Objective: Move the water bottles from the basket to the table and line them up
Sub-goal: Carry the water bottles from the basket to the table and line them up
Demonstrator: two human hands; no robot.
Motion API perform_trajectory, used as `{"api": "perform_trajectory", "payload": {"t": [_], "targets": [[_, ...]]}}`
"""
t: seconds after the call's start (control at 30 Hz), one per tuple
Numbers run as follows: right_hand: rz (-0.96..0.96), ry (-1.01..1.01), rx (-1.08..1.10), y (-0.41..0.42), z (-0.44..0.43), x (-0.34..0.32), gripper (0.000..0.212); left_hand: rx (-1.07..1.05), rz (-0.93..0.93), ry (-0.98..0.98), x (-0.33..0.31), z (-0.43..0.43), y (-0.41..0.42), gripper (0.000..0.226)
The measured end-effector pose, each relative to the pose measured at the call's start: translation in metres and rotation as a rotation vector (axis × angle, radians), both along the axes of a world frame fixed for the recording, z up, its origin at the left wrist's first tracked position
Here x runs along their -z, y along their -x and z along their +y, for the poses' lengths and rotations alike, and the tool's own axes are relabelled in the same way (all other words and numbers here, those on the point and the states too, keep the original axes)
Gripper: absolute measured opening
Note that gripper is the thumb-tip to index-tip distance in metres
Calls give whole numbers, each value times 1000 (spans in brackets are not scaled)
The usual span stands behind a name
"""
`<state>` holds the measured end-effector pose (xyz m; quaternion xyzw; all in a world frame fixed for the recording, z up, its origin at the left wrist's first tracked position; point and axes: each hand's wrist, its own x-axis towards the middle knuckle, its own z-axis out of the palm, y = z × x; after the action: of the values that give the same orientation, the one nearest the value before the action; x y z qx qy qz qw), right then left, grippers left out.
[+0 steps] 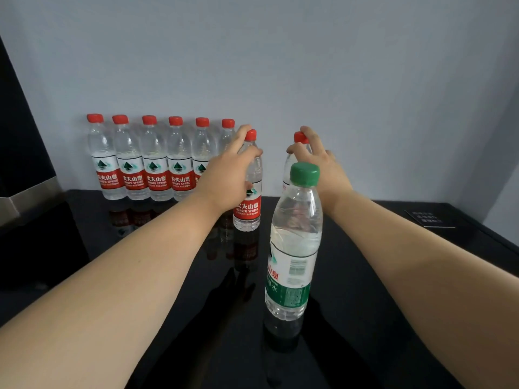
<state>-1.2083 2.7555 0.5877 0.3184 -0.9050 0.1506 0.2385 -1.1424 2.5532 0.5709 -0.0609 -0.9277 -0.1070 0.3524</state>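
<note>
Several red-capped water bottles (132, 161) stand upright in a row against the back wall on the glossy black table (174, 276). My left hand (227, 175) grips another red-capped bottle (248, 209) at its shoulder, standing just right of the row and a little forward. My right hand (317, 164) holds a further red-capped bottle (300, 137) near its neck; its body is mostly hidden. A green-capped bottle (295, 248) stands alone in front, close to me, between my forearms. The basket is not in view.
A pale wall rises right behind the row. A dark card with white text (428, 219) lies at the table's far right. A metallic edge (31, 195) and a dark panel border the table on the left.
</note>
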Motion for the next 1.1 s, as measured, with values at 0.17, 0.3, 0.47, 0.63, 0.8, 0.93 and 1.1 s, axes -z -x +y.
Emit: {"api": "perform_trajectory", "payload": {"t": [0.17, 0.3, 0.47, 0.63, 0.8, 0.93, 1.1], "targets": [[25, -24, 35, 33, -26, -1, 67, -69, -11, 31, -4, -3, 32, 73], [20, -28, 66, 48, -42, -1, 69, -75, -19, 63, -6, -9, 57, 69], [25, -27, 65, 65, -55, -1, 64, -113, -74, 108, -7, -15, 86, 64], [36, -17, 66, 82, -65, 1, 62, -126, -93, 95, -10, -17, 100, 64], [52, -23, 81, 94, -73, 1, 64, -153, -120, 107, -12, -18, 106, 65], [49, -20, 87, 99, -79, 1, 60, -161, -144, 126, -14, -22, 113, 67], [54, -25, 87, 105, -84, 2, 59, -171, -148, 138, -13, -27, 118, 66]]}}
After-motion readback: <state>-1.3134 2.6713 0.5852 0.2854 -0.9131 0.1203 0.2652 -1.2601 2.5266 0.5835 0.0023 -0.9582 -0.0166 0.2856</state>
